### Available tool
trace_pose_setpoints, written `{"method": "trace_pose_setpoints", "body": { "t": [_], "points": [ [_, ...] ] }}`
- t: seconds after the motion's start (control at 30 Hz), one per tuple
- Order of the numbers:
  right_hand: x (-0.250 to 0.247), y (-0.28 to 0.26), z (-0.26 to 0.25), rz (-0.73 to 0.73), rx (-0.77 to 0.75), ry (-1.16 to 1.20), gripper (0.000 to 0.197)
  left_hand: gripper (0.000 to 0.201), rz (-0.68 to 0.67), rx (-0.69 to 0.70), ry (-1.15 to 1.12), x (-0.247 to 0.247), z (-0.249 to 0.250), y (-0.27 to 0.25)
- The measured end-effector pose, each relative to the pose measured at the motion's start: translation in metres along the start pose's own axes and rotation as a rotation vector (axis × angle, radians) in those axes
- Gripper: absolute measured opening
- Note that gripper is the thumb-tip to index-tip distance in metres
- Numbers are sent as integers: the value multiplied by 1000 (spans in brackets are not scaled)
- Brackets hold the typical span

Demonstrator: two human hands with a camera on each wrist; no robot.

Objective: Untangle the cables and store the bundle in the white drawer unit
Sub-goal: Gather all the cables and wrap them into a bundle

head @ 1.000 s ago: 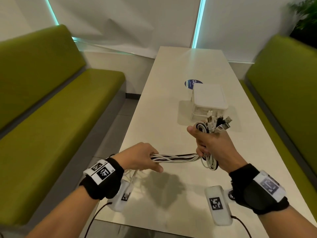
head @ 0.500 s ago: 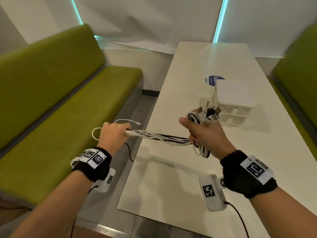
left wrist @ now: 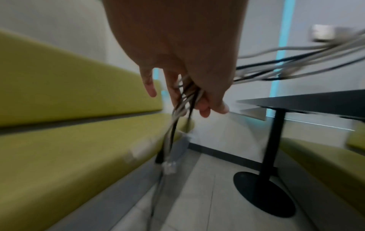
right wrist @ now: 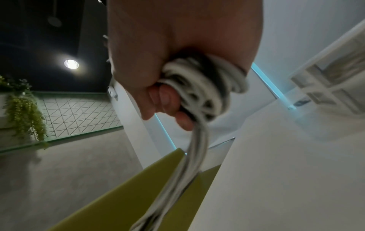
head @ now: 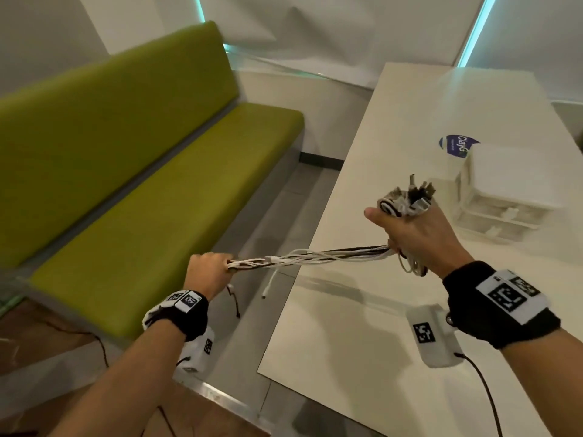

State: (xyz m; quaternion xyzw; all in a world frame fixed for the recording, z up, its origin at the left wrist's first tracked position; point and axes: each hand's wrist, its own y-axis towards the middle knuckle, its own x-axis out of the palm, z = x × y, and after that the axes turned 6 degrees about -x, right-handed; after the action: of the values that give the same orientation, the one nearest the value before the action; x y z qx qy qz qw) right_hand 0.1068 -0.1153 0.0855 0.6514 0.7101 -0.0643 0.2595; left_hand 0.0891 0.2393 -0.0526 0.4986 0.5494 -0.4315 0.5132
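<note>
Above the counter (head: 394, 310) edge – cables (head: 315, 255) pulled straight between right hand (head: 419, 238), clenched on the coiled end, and left hand (head: 206, 272), gripping the loose ends – mostly untangled, not yet bundled; white drawer unit (head: 508, 197) waiting nearby, drawers closed

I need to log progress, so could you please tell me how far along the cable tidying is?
Partly done: the cables are gathered into one bunch, its plug ends sticking up from the right hand, which grips coiled loops. In hand: the left hand holds the bunch stretched out past the table edge, loose ends dangling. Left: finishing the coil and putting it in the white drawer unit, whose drawers look shut.
</note>
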Motion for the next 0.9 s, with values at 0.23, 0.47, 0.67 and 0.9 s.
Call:
{"method": "trace_pose_setpoints", "body": {
  "t": [0.23,0.47,0.67,0.9],
  "points": [
    [8,5,-5,-56,-53,-103,42,29,-194,-150,-163,24,-8,2],
    [3,-4,-11,-67,-46,-107,40,90,-592,-63,-405,1,1,19],
    [3,-5,-7,-70,-16,-87,40,23,64,139,-844,-71,46,2],
    [-1,-5,-7,-52,1,-23,40,26,-196,375,-465,-58,111,-11]
  ]
}}
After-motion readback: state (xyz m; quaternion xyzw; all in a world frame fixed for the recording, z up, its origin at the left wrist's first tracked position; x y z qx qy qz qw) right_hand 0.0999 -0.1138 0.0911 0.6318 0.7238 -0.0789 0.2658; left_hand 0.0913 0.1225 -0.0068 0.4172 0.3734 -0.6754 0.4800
